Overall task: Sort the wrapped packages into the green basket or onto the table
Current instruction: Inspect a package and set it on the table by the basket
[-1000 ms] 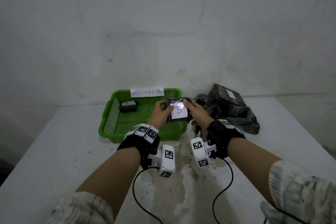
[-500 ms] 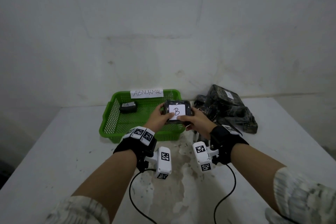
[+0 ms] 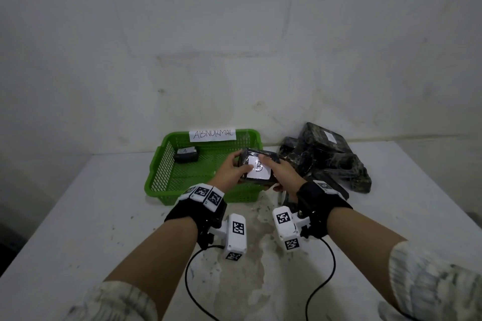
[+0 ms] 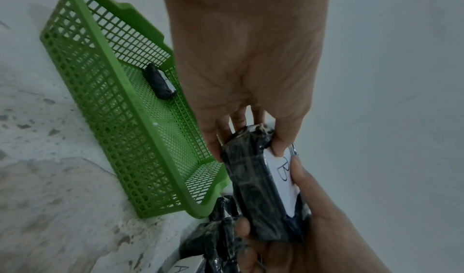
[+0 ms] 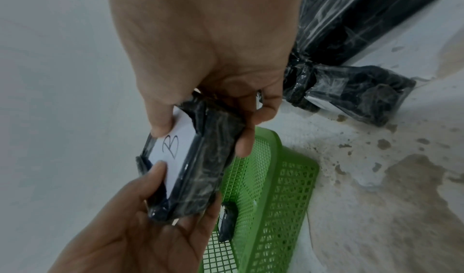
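Note:
A black wrapped package (image 3: 257, 169) with a white label marked "B" is held in the air over the right front corner of the green basket (image 3: 167, 161). My left hand (image 3: 230, 169) grips its left end, thumb on the label (image 4: 281, 176). My right hand (image 3: 280, 172) grips its right end (image 5: 200, 158), thumb on top and fingers beneath. A small black package (image 3: 185, 154) with a label lies in the basket's far left corner (image 4: 160, 83). More black wrapped packages (image 3: 326, 159) are piled on the table right of the basket.
A paper sign reading "ABNORMAL" (image 3: 212, 135) hangs on the basket's back rim. The white table (image 3: 78, 216) is stained in the middle and meets a white wall behind. Two black cables (image 3: 320, 281) trail from the wrist cameras toward me.
Both hands have brought the "B" package slightly nearer and lower, and it has tilted so its label faces up more. The basket and the pile have not moved.

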